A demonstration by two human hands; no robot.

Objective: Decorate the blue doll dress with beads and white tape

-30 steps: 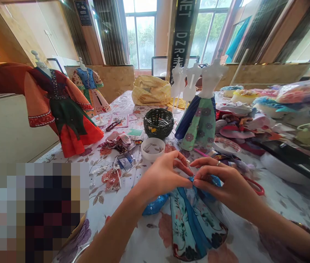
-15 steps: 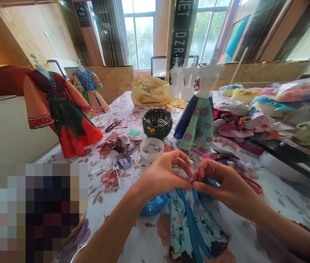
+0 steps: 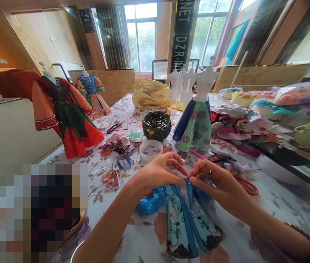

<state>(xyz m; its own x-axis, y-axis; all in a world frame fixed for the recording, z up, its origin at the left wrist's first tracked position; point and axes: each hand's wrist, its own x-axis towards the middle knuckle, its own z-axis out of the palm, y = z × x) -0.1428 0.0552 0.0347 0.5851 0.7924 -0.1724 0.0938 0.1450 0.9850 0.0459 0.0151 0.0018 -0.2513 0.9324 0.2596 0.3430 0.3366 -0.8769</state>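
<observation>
Head view | left hand [image 3: 159, 171], right hand [image 3: 212, 179]: grips pinching garment [image 3: 177, 226] near top | step: fine edge-work, apparently | next move: calls for aligned fabric

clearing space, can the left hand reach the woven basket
Likely yes: only the white round piece stands partly before the woven basket, though the left hand is busy at blue-trimmed cloth.

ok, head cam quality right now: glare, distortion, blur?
Head view: windows bright, almost white at the top; head view: wide-angle lean near the edges, see the tilted right-hand curtain; head view: mosaic patch hides the lower left; head view: plastic wrapping at right looks soft, while print on the blue garment is readable.
</observation>
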